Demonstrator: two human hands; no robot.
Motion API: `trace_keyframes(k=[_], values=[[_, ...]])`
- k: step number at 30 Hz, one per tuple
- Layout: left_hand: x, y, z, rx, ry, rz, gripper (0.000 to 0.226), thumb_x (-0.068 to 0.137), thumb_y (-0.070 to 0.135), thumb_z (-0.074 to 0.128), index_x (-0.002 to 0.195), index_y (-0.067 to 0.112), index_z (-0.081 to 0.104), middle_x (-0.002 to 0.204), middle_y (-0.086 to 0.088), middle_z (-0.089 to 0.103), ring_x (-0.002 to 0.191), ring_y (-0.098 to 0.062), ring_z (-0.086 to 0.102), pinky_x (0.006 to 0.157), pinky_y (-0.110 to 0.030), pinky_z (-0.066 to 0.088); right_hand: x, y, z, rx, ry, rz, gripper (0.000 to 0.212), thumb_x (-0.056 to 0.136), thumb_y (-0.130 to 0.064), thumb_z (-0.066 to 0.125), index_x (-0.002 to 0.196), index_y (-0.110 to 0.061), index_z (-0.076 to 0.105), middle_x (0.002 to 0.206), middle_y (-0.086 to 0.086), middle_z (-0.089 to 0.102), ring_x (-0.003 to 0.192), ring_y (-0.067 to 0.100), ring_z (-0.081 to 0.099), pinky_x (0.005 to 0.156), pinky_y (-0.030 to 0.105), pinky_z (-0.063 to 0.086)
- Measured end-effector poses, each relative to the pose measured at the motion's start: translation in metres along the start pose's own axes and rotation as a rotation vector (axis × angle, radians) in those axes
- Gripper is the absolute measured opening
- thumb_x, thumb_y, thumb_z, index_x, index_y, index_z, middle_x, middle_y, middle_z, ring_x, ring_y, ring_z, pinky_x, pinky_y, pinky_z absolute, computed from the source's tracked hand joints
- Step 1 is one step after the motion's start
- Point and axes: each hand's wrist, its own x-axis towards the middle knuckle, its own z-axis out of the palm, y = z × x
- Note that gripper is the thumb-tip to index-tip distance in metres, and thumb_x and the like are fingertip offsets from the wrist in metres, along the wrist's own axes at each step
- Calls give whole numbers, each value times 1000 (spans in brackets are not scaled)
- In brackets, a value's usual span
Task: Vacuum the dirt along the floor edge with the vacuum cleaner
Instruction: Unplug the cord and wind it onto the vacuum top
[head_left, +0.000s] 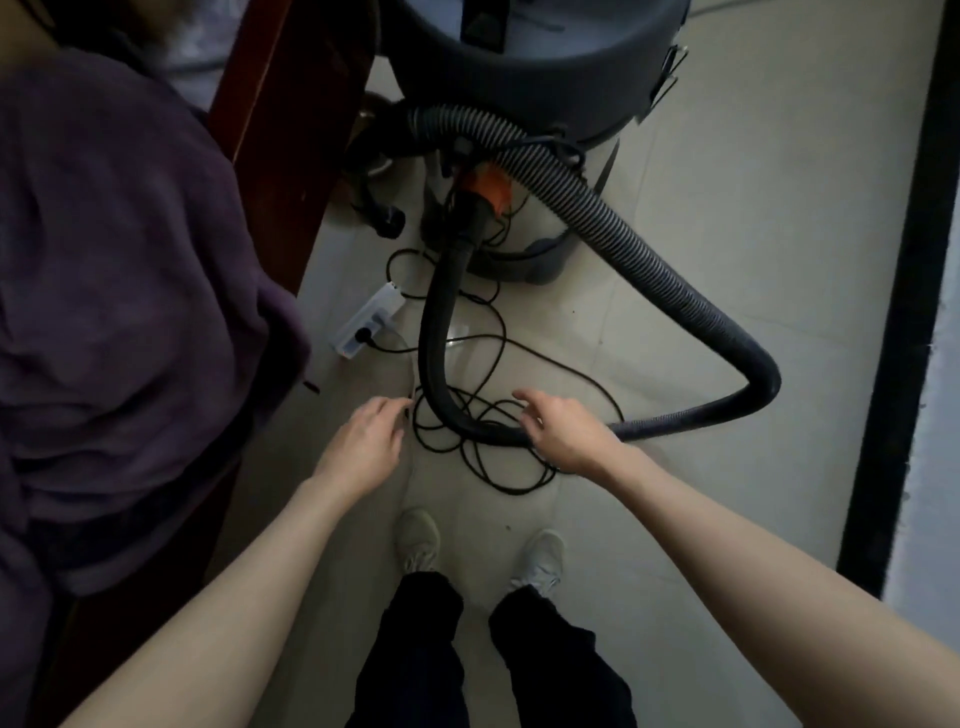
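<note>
A large grey canister vacuum cleaner (524, 57) stands on the tiled floor ahead of me. Its ribbed black hose (670, 280) loops out to the right and back toward me, joining a smooth black tube (436, 332) with an orange collar (485, 192). My right hand (563, 431) reaches down over the bend of the tube, fingers loosely spread and just above it. My left hand (366, 441) hovers left of the tube with relaxed fingers, holding nothing. A tangle of black power cord (498, 415) lies under both hands.
A white power strip (369, 322) lies on the floor left of the tube. A person in a purple top (119, 291) stands close on my left beside a dark red wooden frame (291, 104). A black skirting strip (904, 291) runs along the right wall.
</note>
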Motion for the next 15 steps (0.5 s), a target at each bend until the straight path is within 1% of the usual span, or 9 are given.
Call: trace_keyframes(k=[2, 5, 8, 9, 11, 13, 15], values=[[2, -20, 22, -2, -38, -39, 45, 97, 11, 45, 142, 13, 40, 140, -9, 42, 130, -24, 39, 106, -31, 30, 11, 0, 27, 28, 0, -1, 42, 102, -22, 40, 144, -14, 43, 131, 18, 60, 122, 35, 53, 96, 36, 41], [19, -55, 52, -30, -51, -89, 46, 97, 9, 45, 142, 12, 38, 141, -12, 41, 131, -26, 39, 106, -32, 29, 39, -6, 70, 54, 6, -38, 40, 101, -22, 42, 140, -14, 46, 130, 19, 60, 121, 36, 53, 97, 39, 43], [49, -99, 83, -63, -27, -108, 47, 94, 5, 45, 141, 9, 39, 141, -14, 41, 131, -28, 38, 108, -35, 30, 87, -21, 115, 101, 30, -120, 40, 102, -21, 41, 140, -14, 47, 133, 18, 58, 121, 34, 53, 94, 34, 40], [63, -116, 94, -59, -6, -97, 47, 93, 3, 46, 140, 7, 40, 141, -15, 41, 131, -29, 39, 109, -35, 30, 108, -28, 131, 121, 39, -149, 39, 102, -20, 40, 141, -13, 47, 134, 18, 57, 122, 34, 52, 93, 33, 40], [93, -152, 116, -34, 63, -66, 48, 91, -1, 48, 138, 3, 42, 140, -17, 43, 131, -29, 39, 109, -34, 28, 153, -43, 161, 136, 60, -210, 40, 103, -16, 39, 142, -8, 45, 138, 19, 54, 126, 33, 50, 98, 31, 37], [124, -185, 136, -15, 130, -85, 47, 92, 2, 47, 139, 1, 41, 142, -18, 42, 132, -30, 37, 110, -33, 27, 199, -55, 188, 127, 76, -260, 42, 102, -12, 39, 144, -2, 41, 143, 21, 48, 131, 33, 46, 104, 30, 30], [155, -215, 153, 7, 180, -112, 47, 95, 6, 45, 141, 0, 37, 146, -17, 38, 137, -29, 32, 112, -32, 23, 246, -64, 212, 88, 85, -282, 44, 101, -8, 41, 144, 4, 36, 145, 24, 43, 133, 34, 41, 105, 31, 26]])
